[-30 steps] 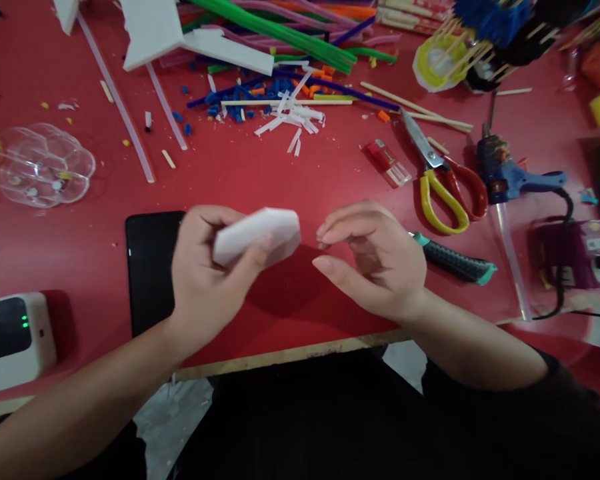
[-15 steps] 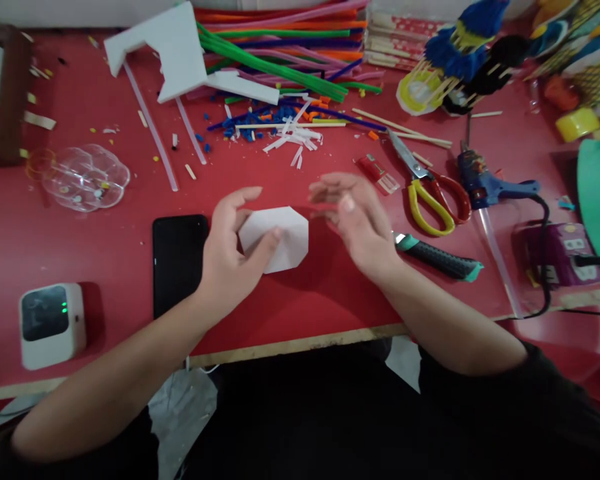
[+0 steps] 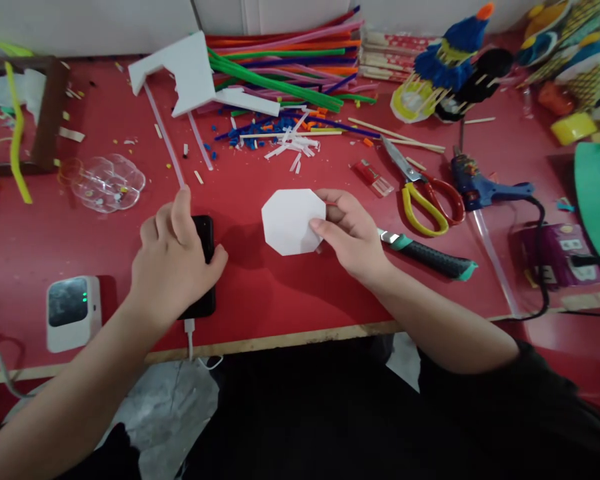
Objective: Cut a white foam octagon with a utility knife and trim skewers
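Note:
My right hand (image 3: 353,233) pinches a white octagonal piece (image 3: 291,223) by its right edge, thumb on top and fingers behind. The piece is held above the red tabletop (image 3: 275,300). My left hand (image 3: 173,260) holds nothing; its fingers are apart over a black phone (image 3: 206,293), covering much of it. Near the left fingertips ends a clear glue stick (image 3: 165,137). Just right of my right hand lies a box cutter (image 3: 430,257) with a black and green handle.
Scissors (image 3: 424,193), a blue glue gun (image 3: 485,183) and a small red packet (image 3: 373,178) lie to the right. Pipe cleaners (image 3: 285,63), foam cutouts (image 3: 190,73) and scraps (image 3: 295,140) spread along the back. At left are a clear flower-shaped tray (image 3: 111,183) and a white device (image 3: 74,313).
The white octagon has passed from my left hand to my right. My left hand has moved left over the phone with its fingers apart. The view has shifted slightly.

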A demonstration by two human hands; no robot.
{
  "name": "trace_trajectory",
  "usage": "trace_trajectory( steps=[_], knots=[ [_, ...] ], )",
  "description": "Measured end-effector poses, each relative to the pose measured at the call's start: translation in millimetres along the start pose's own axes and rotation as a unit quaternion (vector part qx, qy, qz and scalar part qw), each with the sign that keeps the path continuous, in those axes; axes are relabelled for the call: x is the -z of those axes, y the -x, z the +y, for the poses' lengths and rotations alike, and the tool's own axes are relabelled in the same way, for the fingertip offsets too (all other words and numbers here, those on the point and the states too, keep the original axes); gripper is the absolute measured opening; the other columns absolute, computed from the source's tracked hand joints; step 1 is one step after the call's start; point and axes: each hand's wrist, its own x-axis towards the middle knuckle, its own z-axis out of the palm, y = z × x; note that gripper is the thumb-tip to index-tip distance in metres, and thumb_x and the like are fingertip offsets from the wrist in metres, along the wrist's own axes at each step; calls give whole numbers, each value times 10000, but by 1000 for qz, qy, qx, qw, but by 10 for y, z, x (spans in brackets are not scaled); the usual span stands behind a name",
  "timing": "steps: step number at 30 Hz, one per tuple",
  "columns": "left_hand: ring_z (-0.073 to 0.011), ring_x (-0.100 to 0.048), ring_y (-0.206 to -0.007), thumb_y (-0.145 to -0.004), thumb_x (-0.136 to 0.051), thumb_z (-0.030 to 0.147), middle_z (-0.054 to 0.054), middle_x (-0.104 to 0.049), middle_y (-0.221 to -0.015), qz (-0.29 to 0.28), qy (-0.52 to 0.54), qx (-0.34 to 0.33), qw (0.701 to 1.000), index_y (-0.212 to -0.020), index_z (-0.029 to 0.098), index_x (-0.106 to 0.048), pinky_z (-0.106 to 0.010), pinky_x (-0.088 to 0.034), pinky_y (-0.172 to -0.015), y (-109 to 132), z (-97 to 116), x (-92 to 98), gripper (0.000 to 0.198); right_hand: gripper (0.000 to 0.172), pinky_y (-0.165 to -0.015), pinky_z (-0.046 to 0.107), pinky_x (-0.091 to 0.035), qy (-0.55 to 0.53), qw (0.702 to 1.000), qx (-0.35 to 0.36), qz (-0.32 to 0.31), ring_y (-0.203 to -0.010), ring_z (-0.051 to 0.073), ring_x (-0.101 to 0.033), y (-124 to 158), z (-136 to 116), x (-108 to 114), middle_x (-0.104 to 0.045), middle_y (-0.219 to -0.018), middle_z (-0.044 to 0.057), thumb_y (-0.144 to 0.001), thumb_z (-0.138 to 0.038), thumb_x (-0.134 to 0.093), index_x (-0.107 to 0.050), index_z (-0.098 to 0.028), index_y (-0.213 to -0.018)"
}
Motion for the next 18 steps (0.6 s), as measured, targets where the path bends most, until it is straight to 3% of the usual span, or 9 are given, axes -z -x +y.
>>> trace_trajectory(
  steps=[5,14,18],
  knots=[
    [-516,-421,-1327,-643,-783,193,-182,-495,-1449,18,9,64,998,-1401,265,-498,-615,-535,-859,-53,60,-80,813,361,-495,223,-502,10,999,-12,-35,-636,107,-616,25,2,-41,-718,-949,24,-941,-383,-609,-475,-215,-1231],
    [-527,-300,-1423,-706,-735,198,-84,-354,-1589,-49,-4,20,999,-1405,294,-465,-597,-534,-842,-87,71,14,756,346,-452,221,-509,-29,999,-2,-23,-681,134,-664,-16,-8,16,-709,-911,8,-917,-382,-622,-489,-235,-1201],
    [-544,-263,-1436,-746,-732,274,-105,-356,-1584,-66,4,46,997,-1360,282,-506,-657,-510,-853,-94,110,66,654,356,-475,222,-531,-35,999,4,-36,-705,136,-678,-6,-4,11,-710,-919,9,-928,-378,-615,-471,-232,-1219]
  ],
)
